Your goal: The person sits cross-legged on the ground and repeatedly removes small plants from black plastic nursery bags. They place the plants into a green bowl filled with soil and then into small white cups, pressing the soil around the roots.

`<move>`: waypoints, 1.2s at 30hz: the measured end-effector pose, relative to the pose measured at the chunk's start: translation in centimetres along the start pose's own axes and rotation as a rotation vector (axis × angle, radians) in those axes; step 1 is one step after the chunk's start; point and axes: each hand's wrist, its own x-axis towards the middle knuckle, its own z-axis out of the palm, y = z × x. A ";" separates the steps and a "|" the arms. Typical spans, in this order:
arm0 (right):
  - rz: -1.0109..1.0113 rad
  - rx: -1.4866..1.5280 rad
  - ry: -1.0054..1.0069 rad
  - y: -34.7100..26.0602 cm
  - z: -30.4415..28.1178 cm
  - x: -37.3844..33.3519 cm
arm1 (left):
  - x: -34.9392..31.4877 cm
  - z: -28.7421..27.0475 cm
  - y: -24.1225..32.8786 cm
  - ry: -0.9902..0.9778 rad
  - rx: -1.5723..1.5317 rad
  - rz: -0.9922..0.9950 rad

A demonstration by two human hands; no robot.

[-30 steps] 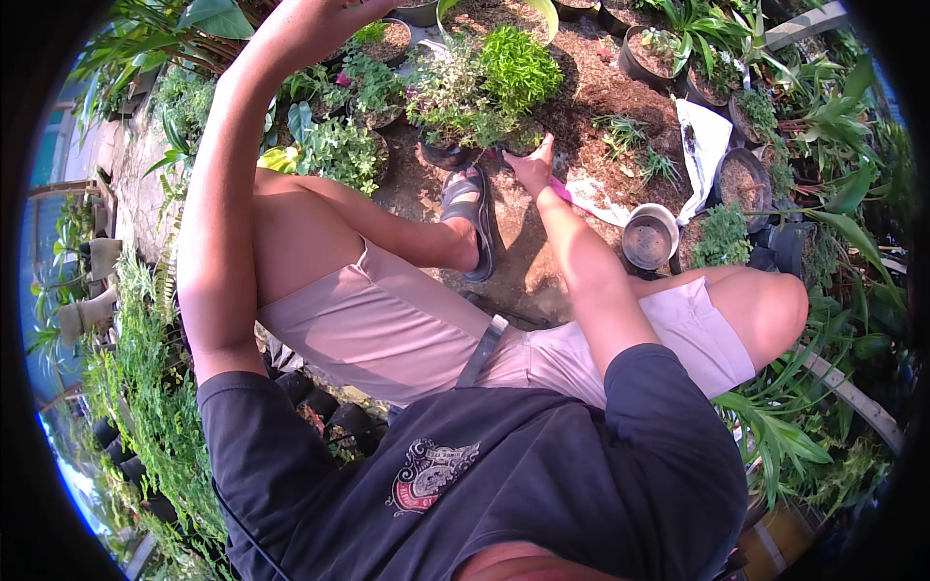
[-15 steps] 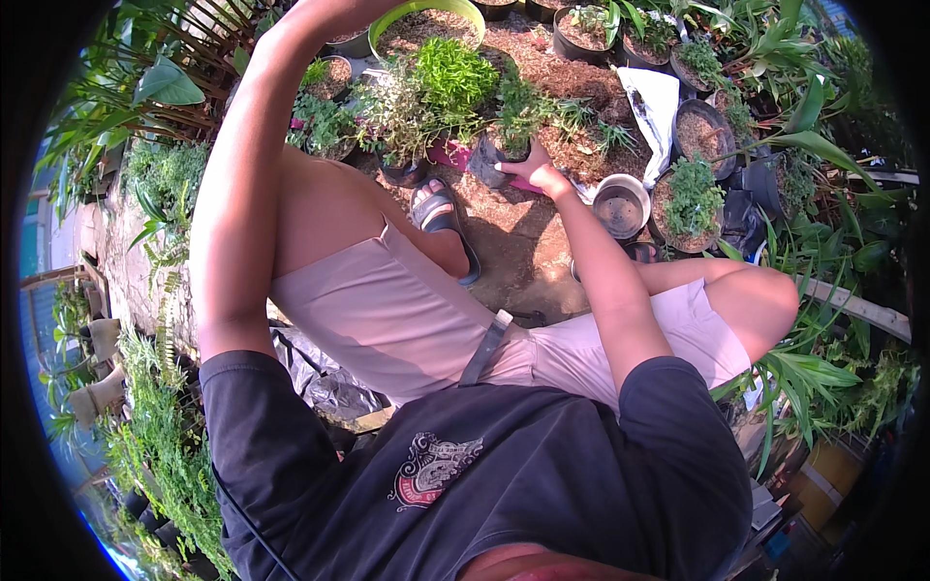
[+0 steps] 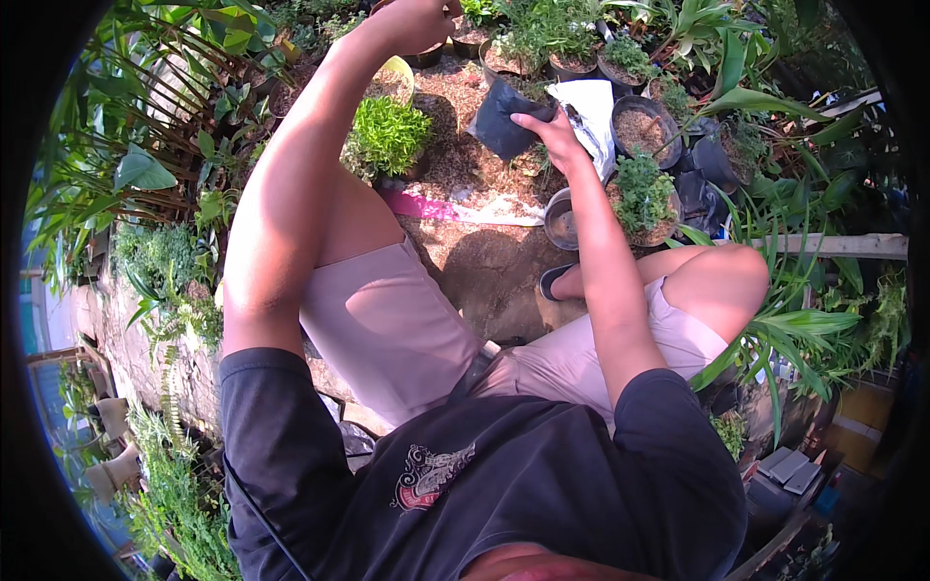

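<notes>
My right hand (image 3: 560, 141) grips a black plastic planter bag (image 3: 508, 120) by its side, thumb on the near face. The bag hangs tilted over the brown potting mix, and its contents cannot be made out. My left hand (image 3: 418, 25) is raised at the top edge, fingers curled in. The edge cuts off part of it, so what it holds, if anything, is hidden. Below and between the hands grows a bright green bushy plant (image 3: 389, 134). A pink and white strip (image 3: 450, 209) lies along the near side of the mix.
A white sack (image 3: 589, 107) lies just right of my right hand. Close to my right forearm stand a grey pot (image 3: 560, 221) and a potted leafy plant (image 3: 643, 198). A soil-filled black pot (image 3: 643, 130) sits beyond. Tall leafy plants (image 3: 145, 169) crowd the left side.
My right hand has lifted the black planter bag off the ground, farther out, and tipped it. My left hand has come into view at the top. The whole view has shifted.
</notes>
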 end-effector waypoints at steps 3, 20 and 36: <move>-0.085 0.079 0.084 -0.9 0.1 0.3 | 1.1 1.4 0.0 -0.027 0.087 -0.043; 0.022 0.287 0.075 -6.0 4.3 -0.1 | -0.4 9.0 1.1 -0.283 -0.169 -0.016; 0.233 0.621 -0.162 -3.7 2.1 1.1 | 0.3 8.2 0.3 -0.257 -0.272 -0.157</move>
